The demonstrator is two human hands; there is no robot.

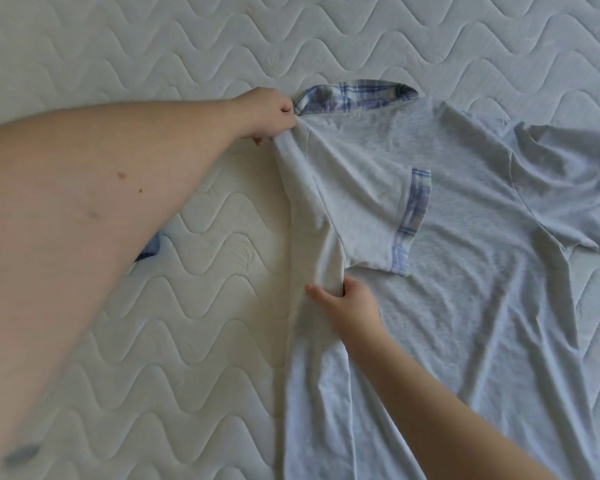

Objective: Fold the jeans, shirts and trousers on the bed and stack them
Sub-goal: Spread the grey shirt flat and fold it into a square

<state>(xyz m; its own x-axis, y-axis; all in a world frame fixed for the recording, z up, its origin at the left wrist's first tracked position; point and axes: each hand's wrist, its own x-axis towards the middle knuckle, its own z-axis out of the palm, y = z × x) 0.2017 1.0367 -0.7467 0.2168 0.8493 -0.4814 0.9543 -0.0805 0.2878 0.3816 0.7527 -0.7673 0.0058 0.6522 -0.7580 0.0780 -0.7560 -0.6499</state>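
Observation:
A light grey short-sleeved shirt (465,271) with a blue plaid collar and plaid sleeve cuffs lies spread on the bed, collar away from me. Its left side is folded inward, so the left sleeve (371,209) lies across the body. My left hand (271,114) pinches the fold at the shoulder, beside the collar. My right hand (347,303) grips the folded edge lower down, just under the sleeve, with the thumb on top of the cloth. The right sleeve (575,195) lies crumpled at the far right.
The white quilted mattress (153,46) with a wavy stitch pattern fills the view. A small piece of blue cloth (149,251) peeks out from under my left forearm at the left.

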